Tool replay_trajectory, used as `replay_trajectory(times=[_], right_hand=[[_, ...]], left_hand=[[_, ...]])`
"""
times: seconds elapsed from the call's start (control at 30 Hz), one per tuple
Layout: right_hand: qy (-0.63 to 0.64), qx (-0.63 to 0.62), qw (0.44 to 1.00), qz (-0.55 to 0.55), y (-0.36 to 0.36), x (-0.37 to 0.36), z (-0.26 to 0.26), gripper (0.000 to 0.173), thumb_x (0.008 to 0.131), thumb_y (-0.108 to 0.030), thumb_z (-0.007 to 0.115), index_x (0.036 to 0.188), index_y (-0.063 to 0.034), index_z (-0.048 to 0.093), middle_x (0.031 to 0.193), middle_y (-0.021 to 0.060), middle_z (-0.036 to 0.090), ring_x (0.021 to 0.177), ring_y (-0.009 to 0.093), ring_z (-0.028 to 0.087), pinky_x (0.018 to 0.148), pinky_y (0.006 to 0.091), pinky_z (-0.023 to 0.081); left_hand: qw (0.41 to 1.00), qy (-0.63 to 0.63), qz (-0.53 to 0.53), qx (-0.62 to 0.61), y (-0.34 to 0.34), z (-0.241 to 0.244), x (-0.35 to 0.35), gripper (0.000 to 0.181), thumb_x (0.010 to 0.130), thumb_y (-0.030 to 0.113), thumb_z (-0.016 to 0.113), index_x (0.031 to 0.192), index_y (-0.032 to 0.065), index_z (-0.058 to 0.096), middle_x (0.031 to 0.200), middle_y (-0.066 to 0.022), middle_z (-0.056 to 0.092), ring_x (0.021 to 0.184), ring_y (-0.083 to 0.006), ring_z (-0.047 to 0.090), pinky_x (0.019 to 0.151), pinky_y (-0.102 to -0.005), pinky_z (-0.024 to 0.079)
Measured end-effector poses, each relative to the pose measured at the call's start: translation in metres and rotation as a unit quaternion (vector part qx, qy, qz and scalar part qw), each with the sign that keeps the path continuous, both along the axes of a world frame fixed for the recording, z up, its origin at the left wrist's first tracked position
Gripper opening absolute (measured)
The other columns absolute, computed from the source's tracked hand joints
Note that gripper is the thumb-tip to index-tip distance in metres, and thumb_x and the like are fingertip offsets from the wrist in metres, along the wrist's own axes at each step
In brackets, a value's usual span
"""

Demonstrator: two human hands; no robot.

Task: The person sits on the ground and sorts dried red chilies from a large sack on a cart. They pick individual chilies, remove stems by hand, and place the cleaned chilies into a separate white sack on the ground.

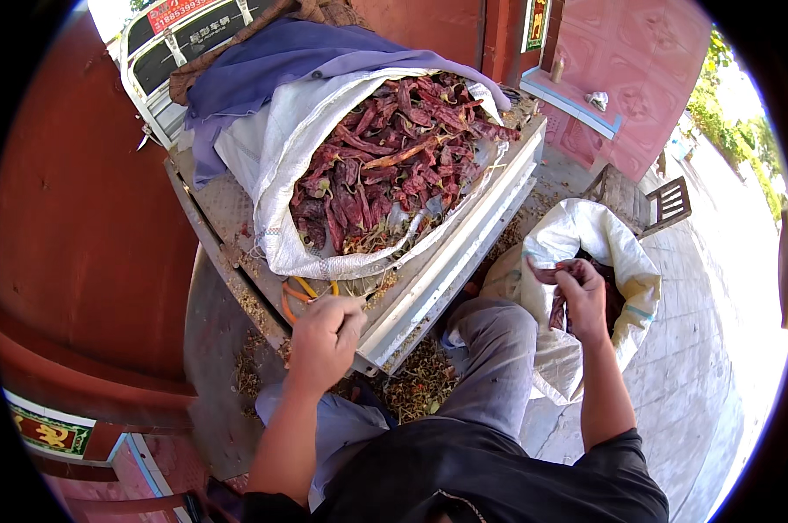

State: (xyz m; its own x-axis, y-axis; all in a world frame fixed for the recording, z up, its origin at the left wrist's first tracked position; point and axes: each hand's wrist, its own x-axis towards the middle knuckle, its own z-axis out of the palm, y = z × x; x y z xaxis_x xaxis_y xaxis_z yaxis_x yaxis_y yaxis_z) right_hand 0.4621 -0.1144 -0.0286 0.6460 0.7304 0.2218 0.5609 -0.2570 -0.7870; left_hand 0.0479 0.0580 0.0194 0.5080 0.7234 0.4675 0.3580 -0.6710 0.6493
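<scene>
My right hand (583, 297) holds a dried red chilli (543, 273) between thumb and fingers. It is over the mouth of a white woven sack (636, 278) that stands on the ground, with dark dried chillies inside. My left hand (328, 337) is above the near corner of a truck bed (237, 216), fingers curled; I cannot tell whether something small is pinched in it. Just beyond it lie orange and yellow loops (291, 301), perhaps handles. A larger white woven sack (283, 222) lies on the bed, its mouth open towards me, full of dried red chillies (394, 157).
A purple cloth (289, 72) covers the large sack's back. Stems and debris (420, 386) lie on the ground by my feet. Beyond the small sack is a wooden stool or chair (629, 199). A red metal gate (93, 216) stands at left, a pink tiled wall (629, 59) at right.
</scene>
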Motion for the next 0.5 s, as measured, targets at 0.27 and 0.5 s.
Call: replay_trajectory(times=[0.27, 0.5], right_hand=[[-0.183, -0.046, 0.976, -0.111, -0.033, 0.063, -0.039, 0.046, 0.088, -0.018, 0.071, 0.131, -0.0012, 0.067, 0.115, 0.0215, 0.071, 0.103, 0.034, 0.071, 0.092, 0.0419, 0.056], [0.09, 0.015, 0.994, 0.058, 0.017, -0.028, -0.053, 0.029, 0.092, -0.015, 0.07, 0.112, 0.0049, 0.073, 0.103, 0.02, 0.075, 0.092, 0.027, 0.075, 0.083, 0.0352, 0.058]], left_hand=[[0.955, 0.237, 0.18, 0.008, 0.129, 0.009, 0.044, 0.026, 0.09, 0.02, 0.074, 0.109, 0.0043, 0.065, 0.098, -0.017, 0.074, 0.091, -0.0372, 0.072, 0.081, -0.0484, 0.055], [0.958, 0.138, 0.239, -0.075, 0.146, -0.023, 0.042, 0.028, 0.088, 0.017, 0.076, 0.107, 0.0036, 0.059, 0.091, -0.0144, 0.071, 0.085, -0.0308, 0.071, 0.079, -0.043, 0.054]])
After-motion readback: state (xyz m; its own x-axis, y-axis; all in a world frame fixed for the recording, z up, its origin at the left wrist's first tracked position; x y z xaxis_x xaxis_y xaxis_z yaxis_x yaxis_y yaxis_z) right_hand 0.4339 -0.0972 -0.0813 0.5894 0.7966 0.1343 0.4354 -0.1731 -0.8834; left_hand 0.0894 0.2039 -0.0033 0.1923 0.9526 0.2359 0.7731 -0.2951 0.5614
